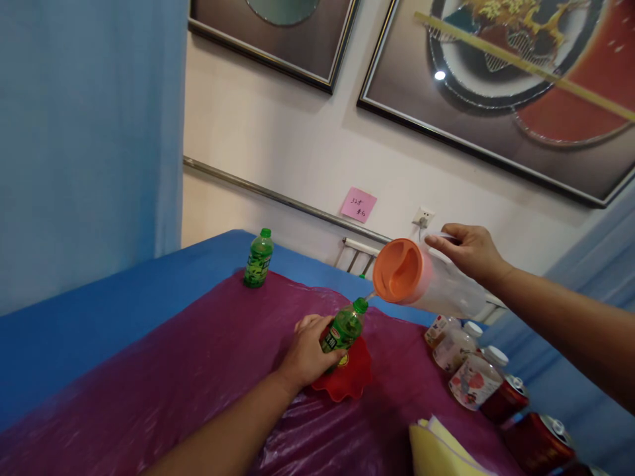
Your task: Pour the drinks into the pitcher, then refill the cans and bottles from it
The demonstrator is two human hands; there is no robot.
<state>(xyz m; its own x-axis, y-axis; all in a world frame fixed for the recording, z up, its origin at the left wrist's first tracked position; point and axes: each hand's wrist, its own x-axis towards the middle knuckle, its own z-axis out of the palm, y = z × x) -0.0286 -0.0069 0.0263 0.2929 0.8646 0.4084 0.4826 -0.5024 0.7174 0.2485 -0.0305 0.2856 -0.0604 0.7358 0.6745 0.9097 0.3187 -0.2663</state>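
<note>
My left hand is wrapped round a green-labelled plastic bottle, which stands slightly tilted on a red scalloped plate. In the air to the right, my right hand grips the handle of a translucent pitcher with an orange lid. The pitcher is tipped to the left, its spout close to the mouth of the bottle. A thin stream of clear liquid seems to run between them. How full the bottle is cannot be told.
Another green bottle stands at the back left of the purple plastic sheet. Along the right edge are several clear bottles and red cans. A yellow cloth lies at the front. Blue curtains hang on both sides.
</note>
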